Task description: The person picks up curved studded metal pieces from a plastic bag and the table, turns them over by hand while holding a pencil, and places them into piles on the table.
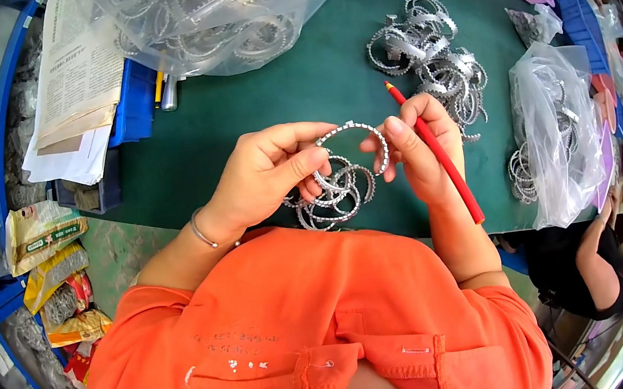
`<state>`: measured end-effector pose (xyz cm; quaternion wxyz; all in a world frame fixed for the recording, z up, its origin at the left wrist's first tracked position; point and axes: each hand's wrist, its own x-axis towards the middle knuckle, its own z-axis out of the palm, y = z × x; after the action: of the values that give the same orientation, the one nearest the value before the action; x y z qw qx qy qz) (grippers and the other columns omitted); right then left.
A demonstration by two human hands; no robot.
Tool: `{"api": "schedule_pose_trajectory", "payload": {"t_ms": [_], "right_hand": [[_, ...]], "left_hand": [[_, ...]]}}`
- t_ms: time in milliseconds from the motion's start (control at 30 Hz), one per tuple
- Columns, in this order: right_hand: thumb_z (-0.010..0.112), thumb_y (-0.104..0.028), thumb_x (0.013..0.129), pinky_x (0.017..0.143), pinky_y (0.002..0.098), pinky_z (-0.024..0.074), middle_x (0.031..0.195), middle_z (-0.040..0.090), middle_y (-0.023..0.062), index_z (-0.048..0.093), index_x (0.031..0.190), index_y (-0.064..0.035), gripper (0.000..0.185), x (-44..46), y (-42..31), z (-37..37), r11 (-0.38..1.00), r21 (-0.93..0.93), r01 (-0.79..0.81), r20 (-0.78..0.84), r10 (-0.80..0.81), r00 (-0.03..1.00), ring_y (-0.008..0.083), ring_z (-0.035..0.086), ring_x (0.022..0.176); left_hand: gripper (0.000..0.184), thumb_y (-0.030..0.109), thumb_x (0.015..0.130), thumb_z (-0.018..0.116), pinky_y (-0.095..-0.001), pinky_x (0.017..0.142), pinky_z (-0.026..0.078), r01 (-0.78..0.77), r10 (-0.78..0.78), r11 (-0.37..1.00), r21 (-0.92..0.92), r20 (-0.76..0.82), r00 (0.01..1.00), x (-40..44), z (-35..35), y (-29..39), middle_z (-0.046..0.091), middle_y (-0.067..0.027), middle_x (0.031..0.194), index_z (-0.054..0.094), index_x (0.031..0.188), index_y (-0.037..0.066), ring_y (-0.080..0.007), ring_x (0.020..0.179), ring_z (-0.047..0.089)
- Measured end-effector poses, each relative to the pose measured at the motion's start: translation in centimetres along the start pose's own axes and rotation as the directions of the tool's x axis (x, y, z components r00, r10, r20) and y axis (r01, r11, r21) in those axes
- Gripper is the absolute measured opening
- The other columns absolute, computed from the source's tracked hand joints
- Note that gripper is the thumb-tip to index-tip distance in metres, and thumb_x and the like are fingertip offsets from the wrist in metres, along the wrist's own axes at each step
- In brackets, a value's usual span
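Note:
A silvery open bangle (350,125) with a segmented band is held up between my two hands. My left hand (265,171) pinches one side of it between thumb and fingers. My right hand (424,152) has thumb and fingers at the bangle's other end, and a red pencil (442,157) is tucked along that same hand, its tip toward the far side. Just below, close to my body, lies a small heap of similar bangles (335,205). A larger tangled pile of grey toothed metal bands (430,49) lies beyond my right hand.
A clear plastic bag (227,32) of bands lies at the far side of the green table (213,105). Another bag (561,114) is on the right. Papers (72,80) top a blue bin (134,104) at left. A person in black (577,270) is at the lower right.

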<state>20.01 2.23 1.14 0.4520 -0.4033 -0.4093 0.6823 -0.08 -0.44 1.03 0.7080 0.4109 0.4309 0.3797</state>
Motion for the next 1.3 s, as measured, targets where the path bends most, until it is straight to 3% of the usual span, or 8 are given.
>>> {"api": "schedule_pose_trajectory", "payload": {"t_ms": [433, 533, 633, 800, 933, 1300], "right_hand": [[0.05, -0.008, 0.087, 0.047, 0.0176, 0.0392, 0.077, 0.062, 0.0122, 0.038, 0.083, -0.0076, 0.013, 0.22, 0.54, -0.27, 0.993, -0.052, 0.104, -0.002, -0.104, 0.995, 0.008, 0.052, 0.058], [0.053, -0.005, 0.085, 0.049, 0.0184, 0.0415, 0.077, 0.062, 0.0123, 0.039, 0.083, -0.0066, 0.015, 0.09, 0.45, -0.13, 0.997, -0.017, 0.078, 0.002, -0.078, 0.997, 0.0088, 0.053, 0.06], [0.061, 0.002, 0.078, 0.053, 0.021, 0.0462, 0.077, 0.062, 0.0136, 0.041, 0.079, -0.0041, 0.021, -0.25, 0.16, 0.31, 0.995, -0.098, 0.028, 0.015, -0.027, 1.0, 0.0117, 0.057, 0.065], [0.061, 0.001, 0.079, 0.047, 0.0192, 0.0435, 0.076, 0.062, 0.0139, 0.041, 0.075, -0.005, 0.02, -0.15, 0.8, -0.05, 0.989, -0.109, 0.1, -0.101, -0.111, 0.989, 0.0107, 0.056, 0.057], [0.061, -0.001, 0.079, 0.044, 0.0174, 0.0408, 0.076, 0.062, 0.0131, 0.041, 0.075, -0.0055, 0.021, -0.05, 0.72, -0.25, 0.989, -0.105, 0.106, -0.135, -0.12, 0.983, 0.0095, 0.056, 0.055], [0.059, -0.002, 0.08, 0.041, 0.0172, 0.0398, 0.075, 0.061, 0.0132, 0.04, 0.074, -0.0053, 0.02, -0.25, 0.79, 0.12, 0.983, -0.156, 0.099, -0.176, -0.126, 0.976, 0.0086, 0.054, 0.051]], "left_hand": [[0.026, 0.005, 0.086, 0.051, -0.0181, 0.057, 0.045, -0.031, 0.031, 0.994, 0.101, -0.003, 1.0, -0.12, 0.11, 0.16, 0.06, -0.0042, 0.08, 0.054, 0.111, -0.003, -0.0061, 0.062, 0.054], [0.027, 0.005, 0.085, 0.051, -0.0178, 0.057, 0.045, -0.035, 0.035, 0.995, 0.095, -0.002, 0.999, -0.11, 0.06, 0.11, 0.06, -0.0036, 0.079, 0.054, 0.11, -0.003, -0.0059, 0.062, 0.053], [0.027, 0.005, 0.085, 0.052, -0.0175, 0.057, 0.045, -0.005, 0.003, 0.994, 0.108, 0.012, 1.0, -0.15, 0.0, 0.26, 0.06, -0.0033, 0.077, 0.054, 0.111, -0.002, -0.006, 0.062, 0.053], [0.037, 0.001, 0.082, 0.054, -0.0204, 0.06, 0.047, 0.037, -0.033, 0.996, -0.086, 0.049, 0.998, -0.04, 0.19, 0.18, 0.059, -0.0088, 0.084, 0.047, 0.118, -0.003, -0.0104, 0.065, 0.057], [0.039, -0.002, 0.081, 0.053, -0.0236, 0.065, 0.05, 0.077, -0.071, 0.994, -0.08, 0.075, 0.995, 0.06, 0.05, 0.11, 0.06, -0.0136, 0.091, 0.044, 0.119, -0.004, -0.0176, 0.077, 0.062], [0.034, 0.002, 0.084, 0.051, -0.025, 0.067, 0.051, 0.079, -0.073, 0.99, -0.116, 0.05, 0.996, 0.18, 0.12, -0.02, 0.061, -0.0146, 0.09, 0.046, 0.117, -0.005, -0.0185, 0.078, 0.062]]}}
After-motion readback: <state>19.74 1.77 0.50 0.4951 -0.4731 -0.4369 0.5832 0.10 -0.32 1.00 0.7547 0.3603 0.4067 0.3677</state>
